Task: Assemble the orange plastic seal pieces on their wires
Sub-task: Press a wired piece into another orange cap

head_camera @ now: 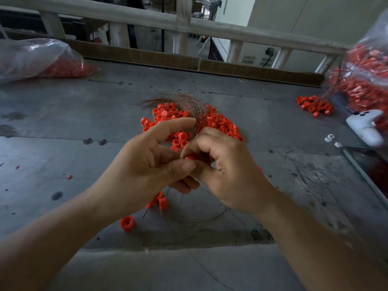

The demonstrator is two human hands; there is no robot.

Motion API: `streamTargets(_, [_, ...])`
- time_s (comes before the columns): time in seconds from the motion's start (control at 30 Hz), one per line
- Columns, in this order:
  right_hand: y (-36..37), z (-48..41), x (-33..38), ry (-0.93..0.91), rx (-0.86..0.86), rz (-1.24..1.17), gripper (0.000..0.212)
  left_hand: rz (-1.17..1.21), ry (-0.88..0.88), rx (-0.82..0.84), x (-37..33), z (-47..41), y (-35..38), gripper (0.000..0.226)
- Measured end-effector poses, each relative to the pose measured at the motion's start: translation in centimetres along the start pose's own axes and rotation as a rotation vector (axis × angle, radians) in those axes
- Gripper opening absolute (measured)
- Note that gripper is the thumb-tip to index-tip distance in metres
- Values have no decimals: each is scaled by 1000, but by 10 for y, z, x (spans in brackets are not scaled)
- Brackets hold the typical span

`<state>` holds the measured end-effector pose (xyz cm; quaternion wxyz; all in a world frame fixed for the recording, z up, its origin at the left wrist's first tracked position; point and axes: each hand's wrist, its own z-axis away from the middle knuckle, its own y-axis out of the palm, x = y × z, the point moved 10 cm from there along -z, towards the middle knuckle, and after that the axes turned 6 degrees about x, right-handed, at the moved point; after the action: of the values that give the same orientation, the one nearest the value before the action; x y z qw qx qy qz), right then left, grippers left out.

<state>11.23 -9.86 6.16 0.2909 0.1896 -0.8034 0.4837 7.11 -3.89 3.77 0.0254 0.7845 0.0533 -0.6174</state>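
— Grey, scuffed worktable (63, 114), railing behind. What's in hand?

— One orange seal piece (190, 158), pinched at the middle of the frame between the left hand (147, 164) and the right hand (226, 164). Left thumb pressed onto it from below, right fingers curled around it from above. Both hands closed on the same piece, touching each other.

— On a wire yet?

— Cannot tell. Thin wire (210, 217) trailing on the table under the right wrist, but the join hidden by the fingers. Probably mid-fitting: pressing or threading the piece.

— Beyond the hands?

— Just behind, a loose heap of orange pieces (222, 124) with a bundle of wires (184, 101) lying across it. A few stray pieces (127, 223) near the left wrist. Smaller heap (315, 107) far right, beside a full plastic bag (365, 80); another bag (37, 57) far left.

— Next move?

— Likely finishing this fit, setting it aside, then drawing a single strand from the bundle without dragging others along.
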Motion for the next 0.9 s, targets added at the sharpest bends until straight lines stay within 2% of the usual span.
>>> streamTargets(0.17, [-1, -2, -4, 26, -9, -117, 7, 92, -49, -5, 5, -2, -8, 46])
streamTargets(0.27, [1, -2, -11, 81, -16, -282, 15, 226, -95, 8, 10, -3, -11, 50])
streamTargets(0.37, [4, -1, -25, 195, 9, -534, 23, 351, -70, -38, 9, -6, -21, 40])
streamTargets(0.53, [15, 0, -27, 259, 98, -672, 27, 543, -12, -60, 3, -7, -28, 32])
streamTargets(0.73, [-2, 1, -31, 296, 1, -550, 10, 507, -35, -86, 4, -8, -34, 31])
streamTargets(0.9, [-18, 3, -35, 310, -11, -308, 16, 165, -134, -108, 10, -6, -38, 22])
